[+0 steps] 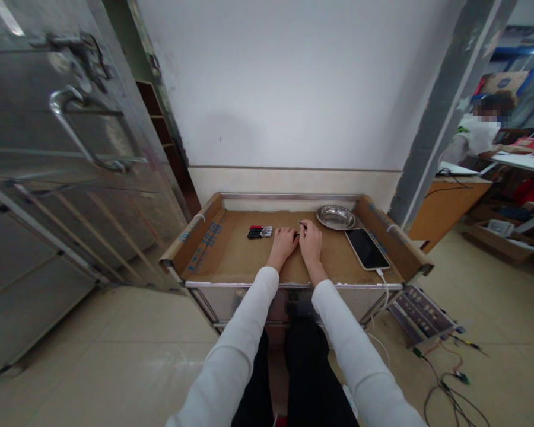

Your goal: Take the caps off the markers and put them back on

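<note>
My left hand (283, 243) rests low over the cardboard-lined table (244, 261), its fingers closed on a short dark pen part (296, 235) that shows toward the right hand. Close beside it, my right hand (311, 240) pinches a slim dark pen piece (302, 224), whose tip pokes out above the fingers. Most of both pieces is hidden by the fingers, and I cannot tell whether they join. Just left of my left hand lies a small row of several pens (260, 232), black and silver with a red one at the back.
A round metal dish (336, 217) stands at the back right. In front of it lies a phone (367, 249) with a white cable (386, 290) hanging over the table's edge. Raised cardboard sides flank the table. A metal door (71, 148) is left; a person (480, 133) is far right.
</note>
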Action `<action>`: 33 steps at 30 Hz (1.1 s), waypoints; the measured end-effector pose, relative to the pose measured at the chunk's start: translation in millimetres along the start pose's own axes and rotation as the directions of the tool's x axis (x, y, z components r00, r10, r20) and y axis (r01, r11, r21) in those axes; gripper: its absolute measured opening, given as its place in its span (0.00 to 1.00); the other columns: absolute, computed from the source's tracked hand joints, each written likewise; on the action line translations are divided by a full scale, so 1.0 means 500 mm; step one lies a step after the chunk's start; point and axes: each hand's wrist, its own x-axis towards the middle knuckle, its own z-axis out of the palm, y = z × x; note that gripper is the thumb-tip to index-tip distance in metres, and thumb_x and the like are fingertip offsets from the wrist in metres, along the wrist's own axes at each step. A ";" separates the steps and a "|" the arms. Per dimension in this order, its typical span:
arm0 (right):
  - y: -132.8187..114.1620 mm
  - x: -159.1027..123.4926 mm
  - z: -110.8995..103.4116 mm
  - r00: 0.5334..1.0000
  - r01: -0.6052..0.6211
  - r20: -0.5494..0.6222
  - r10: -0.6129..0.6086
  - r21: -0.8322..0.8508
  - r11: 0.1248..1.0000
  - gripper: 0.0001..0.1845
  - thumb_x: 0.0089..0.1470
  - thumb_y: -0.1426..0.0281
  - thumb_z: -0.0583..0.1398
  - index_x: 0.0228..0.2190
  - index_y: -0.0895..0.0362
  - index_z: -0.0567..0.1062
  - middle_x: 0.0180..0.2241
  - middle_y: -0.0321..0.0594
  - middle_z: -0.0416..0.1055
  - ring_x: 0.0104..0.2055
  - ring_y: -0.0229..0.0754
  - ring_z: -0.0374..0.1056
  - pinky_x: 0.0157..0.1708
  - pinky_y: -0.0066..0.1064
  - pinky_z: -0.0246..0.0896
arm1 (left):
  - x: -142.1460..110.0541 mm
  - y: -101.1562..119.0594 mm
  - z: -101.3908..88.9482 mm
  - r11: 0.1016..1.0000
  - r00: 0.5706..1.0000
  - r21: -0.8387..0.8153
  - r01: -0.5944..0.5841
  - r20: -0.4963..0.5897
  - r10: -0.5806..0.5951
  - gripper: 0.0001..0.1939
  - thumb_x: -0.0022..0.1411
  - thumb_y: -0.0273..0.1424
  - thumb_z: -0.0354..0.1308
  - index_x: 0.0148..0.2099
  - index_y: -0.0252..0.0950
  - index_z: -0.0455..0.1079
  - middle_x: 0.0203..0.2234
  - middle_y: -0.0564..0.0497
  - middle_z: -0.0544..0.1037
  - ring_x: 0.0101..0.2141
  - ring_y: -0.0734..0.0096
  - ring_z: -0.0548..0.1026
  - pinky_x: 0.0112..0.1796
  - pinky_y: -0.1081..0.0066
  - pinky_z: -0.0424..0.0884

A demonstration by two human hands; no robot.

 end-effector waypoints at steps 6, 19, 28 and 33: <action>0.011 -0.002 -0.001 0.999 0.007 -0.042 -0.006 0.022 1.000 0.16 0.63 0.68 0.46 0.40 0.58 0.72 0.42 0.45 0.72 0.44 0.43 0.65 0.45 0.32 0.53 | -0.008 0.001 -0.011 0.998 0.997 0.043 0.055 -0.058 -0.053 0.09 0.66 0.28 0.47 0.44 0.32 0.66 0.40 0.43 0.74 0.44 0.61 0.70 0.46 0.63 0.60; 0.020 0.001 -0.004 0.999 -0.031 -0.019 0.036 0.223 0.974 0.17 0.59 0.71 0.48 0.45 0.57 0.72 0.46 0.45 0.73 0.47 0.43 0.67 0.50 0.36 0.58 | -0.013 -0.001 -0.013 1.000 0.974 0.005 0.000 -0.226 0.002 0.10 0.66 0.27 0.46 0.47 0.35 0.65 0.39 0.45 0.74 0.42 0.62 0.71 0.45 0.63 0.63; -0.004 -0.001 -0.010 0.960 0.111 0.196 -0.199 0.385 0.916 0.44 0.46 0.81 0.48 0.64 0.55 0.44 0.64 0.43 0.52 0.60 0.39 0.59 0.55 0.33 0.58 | -0.022 0.001 -0.023 0.978 0.955 -0.206 0.030 -0.283 -0.089 0.13 0.67 0.29 0.46 0.52 0.34 0.63 0.45 0.43 0.74 0.46 0.65 0.71 0.48 0.66 0.64; 0.008 -0.007 0.010 0.961 0.115 0.206 -0.183 0.303 0.946 0.45 0.45 0.81 0.49 0.65 0.59 0.42 0.64 0.46 0.50 0.62 0.40 0.56 0.57 0.34 0.56 | -0.033 0.008 -0.038 0.960 0.906 -0.121 0.253 -0.319 -0.279 0.12 0.67 0.30 0.46 0.49 0.35 0.65 0.42 0.43 0.75 0.44 0.61 0.70 0.48 0.63 0.62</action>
